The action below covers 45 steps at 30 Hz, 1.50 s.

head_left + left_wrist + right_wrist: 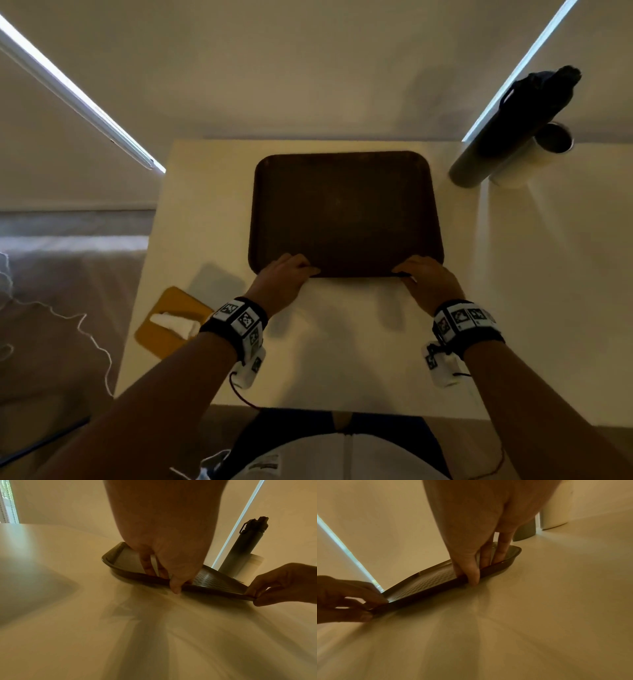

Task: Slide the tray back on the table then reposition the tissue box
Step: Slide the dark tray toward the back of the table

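A dark brown rectangular tray (346, 205) lies flat on the white table (359, 342), toward the far side. My left hand (291, 270) pinches the tray's near rim at its left end, fingers inside and thumb against the outer edge (175, 586). My right hand (421, 274) pinches the same rim at its right end, thumb down on the outer edge (473, 577). The tray (214, 580) is empty, with a textured floor (433, 580). A yellow tissue box (171, 322) with white tissue poking out sits at the table's left edge, behind my left wrist.
A tall dark bottle (513, 126) and a white cup (531, 157) stand at the table's far right corner, close to the tray's right side. A wall runs just behind the table. The table's near edge is by my body. A white cord (85, 329) hangs left of the table.
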Motion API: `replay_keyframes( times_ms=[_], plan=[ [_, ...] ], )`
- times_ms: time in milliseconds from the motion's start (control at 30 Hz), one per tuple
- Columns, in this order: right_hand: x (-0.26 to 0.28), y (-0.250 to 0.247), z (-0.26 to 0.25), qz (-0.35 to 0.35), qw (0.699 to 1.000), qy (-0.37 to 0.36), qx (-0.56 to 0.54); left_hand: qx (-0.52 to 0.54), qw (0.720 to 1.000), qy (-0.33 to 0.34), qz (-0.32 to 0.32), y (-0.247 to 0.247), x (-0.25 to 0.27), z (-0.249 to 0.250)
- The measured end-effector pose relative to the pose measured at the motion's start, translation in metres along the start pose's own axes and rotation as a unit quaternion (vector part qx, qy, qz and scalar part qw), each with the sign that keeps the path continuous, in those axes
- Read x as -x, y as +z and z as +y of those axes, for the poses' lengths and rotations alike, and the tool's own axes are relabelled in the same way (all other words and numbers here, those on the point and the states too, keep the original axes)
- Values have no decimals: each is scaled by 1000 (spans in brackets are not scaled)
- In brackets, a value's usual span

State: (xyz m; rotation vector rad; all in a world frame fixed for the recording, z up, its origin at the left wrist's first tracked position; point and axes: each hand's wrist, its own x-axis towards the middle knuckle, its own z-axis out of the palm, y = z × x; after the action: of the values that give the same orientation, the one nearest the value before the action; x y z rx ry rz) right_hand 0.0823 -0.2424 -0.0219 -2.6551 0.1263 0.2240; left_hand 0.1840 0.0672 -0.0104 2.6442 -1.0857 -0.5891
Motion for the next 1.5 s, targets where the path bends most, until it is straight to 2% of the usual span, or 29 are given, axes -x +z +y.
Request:
replay_keyframes(
  times_ms=[200,433,666,1133,1399,1499],
  plan=[
    [-8,-1,-10,4,997,75,-14,26,999,28,6,-3,-19,-13],
    [-9,-8,-8,-26,996,89,-6,44,998,29,16,4,-25,-13],
    [-8,-9,-4,-18,998,55,-16,68,997,13,33,4,-21,-15],
    [-10,-11,-2,-20,999,49,4,63,997,-4,40,5,-21,-9],
    [-9,-13,-7,-29,999,0,39,65,997,-29,11,0,-12,-5],
    [-12,-16,-23,-25,998,-45,43,80,995,-39,48,-15,5,1]
  ],
)
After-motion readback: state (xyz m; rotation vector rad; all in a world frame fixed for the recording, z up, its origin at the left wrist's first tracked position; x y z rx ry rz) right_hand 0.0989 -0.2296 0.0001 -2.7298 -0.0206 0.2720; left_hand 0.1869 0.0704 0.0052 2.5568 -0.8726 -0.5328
